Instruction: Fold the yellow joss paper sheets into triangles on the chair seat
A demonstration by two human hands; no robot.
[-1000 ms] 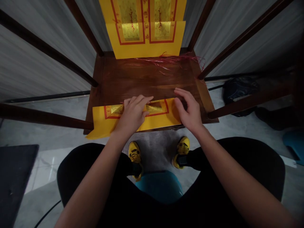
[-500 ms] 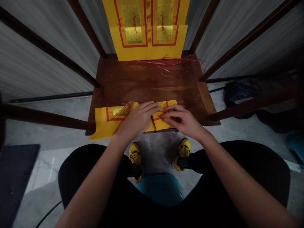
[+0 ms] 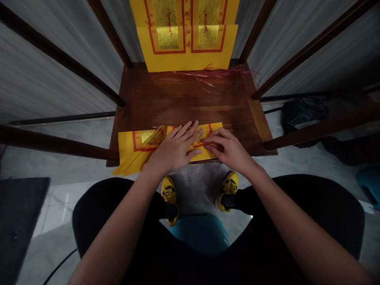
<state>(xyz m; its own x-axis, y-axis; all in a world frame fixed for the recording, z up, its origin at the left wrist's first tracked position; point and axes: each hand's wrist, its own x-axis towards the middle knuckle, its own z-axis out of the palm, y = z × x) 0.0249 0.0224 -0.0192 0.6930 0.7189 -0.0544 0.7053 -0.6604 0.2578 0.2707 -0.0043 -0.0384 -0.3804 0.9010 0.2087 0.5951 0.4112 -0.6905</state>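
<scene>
A yellow sheet of joss paper (image 3: 127,148) with red borders and gold patches lies folded along the front edge of the wooden seat. My left hand (image 3: 176,148) rests flat on its middle with the fingers spread. Left of that hand a slanting folded flap crosses the paper, and one corner hangs over the seat's edge. My right hand (image 3: 227,148) is at the paper's right end, fingers bent and slightly apart, their tips touching the printed surface. Part of the paper is hidden beneath both hands.
The wooden seat (image 3: 184,99) has dark upright posts at its sides. More yellow joss paper (image 3: 190,61) stands at its back, with red plastic strands (image 3: 213,75) beside it. A blue stool (image 3: 198,233) is beneath me. A dark bag (image 3: 303,118) lies on the floor at right.
My left hand has spread its fingers and flattened further over the paper's middle. The right fingers have drawn slightly closer together at the right end. The view has shifted a little.
</scene>
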